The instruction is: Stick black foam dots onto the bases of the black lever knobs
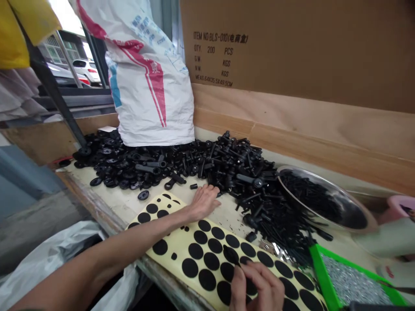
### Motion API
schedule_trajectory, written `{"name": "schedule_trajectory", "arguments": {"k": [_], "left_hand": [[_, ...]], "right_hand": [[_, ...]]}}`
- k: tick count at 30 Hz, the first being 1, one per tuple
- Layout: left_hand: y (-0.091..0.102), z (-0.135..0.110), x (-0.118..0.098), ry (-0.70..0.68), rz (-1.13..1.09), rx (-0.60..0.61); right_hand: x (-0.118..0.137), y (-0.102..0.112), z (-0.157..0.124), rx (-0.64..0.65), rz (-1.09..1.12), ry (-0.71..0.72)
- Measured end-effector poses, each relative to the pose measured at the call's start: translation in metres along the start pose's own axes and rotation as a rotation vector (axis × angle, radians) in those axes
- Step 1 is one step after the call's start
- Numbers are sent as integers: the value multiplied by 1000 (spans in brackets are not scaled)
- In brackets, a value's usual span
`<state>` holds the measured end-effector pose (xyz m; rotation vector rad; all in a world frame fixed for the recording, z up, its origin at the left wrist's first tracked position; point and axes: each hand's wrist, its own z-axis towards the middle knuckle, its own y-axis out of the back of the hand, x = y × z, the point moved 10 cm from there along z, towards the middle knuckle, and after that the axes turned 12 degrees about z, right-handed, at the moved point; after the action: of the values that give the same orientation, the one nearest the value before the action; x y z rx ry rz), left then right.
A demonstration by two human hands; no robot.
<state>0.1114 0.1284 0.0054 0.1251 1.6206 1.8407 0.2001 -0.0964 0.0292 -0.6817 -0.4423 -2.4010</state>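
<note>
My left hand (203,202) reaches over the sheet to the near edge of a heap of black plastic parts (223,160). Its fingers stretch forward with the thumb apart, and I see nothing held in them. Beneath my left forearm lies a yellow backing sheet (181,246) with rows of round black stickers (206,280). Low in the view, my right hand (259,285) pinches the edge of a black round sticker (231,255) between thumb and forefinger. That sticker looks tilted up from the sheet. A small black cylinder (193,186) sits just beyond my left hand.
A white woven sack (155,95) stands behind the heap, before a cardboard box (298,52). To the right are a metal bowl (353,211) of thin black pieces and a green tray (319,272) of small shiny metal pieces. One black disc (143,195) lies near the table edge.
</note>
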Motion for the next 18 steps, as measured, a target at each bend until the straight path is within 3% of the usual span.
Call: {"name": "schedule_trajectory", "arguments": {"k": [2,5,10,14,18], "left_hand": [[-15,14,1,-17,14,12],[-23,7,4,-43,1,37],[1,-16,4,-85,-29,40],[19,12,-19,-94,-80,-67],[13,51,-36,-108,-227,-74]], "right_hand": [[-5,0,2,2,18,-76],[-7,2,5,-38,66,-128],[-3,-4,10,-54,108,-129],[-3,-9,7,-35,111,-142],[-9,-5,5,-58,116,-151]]}}
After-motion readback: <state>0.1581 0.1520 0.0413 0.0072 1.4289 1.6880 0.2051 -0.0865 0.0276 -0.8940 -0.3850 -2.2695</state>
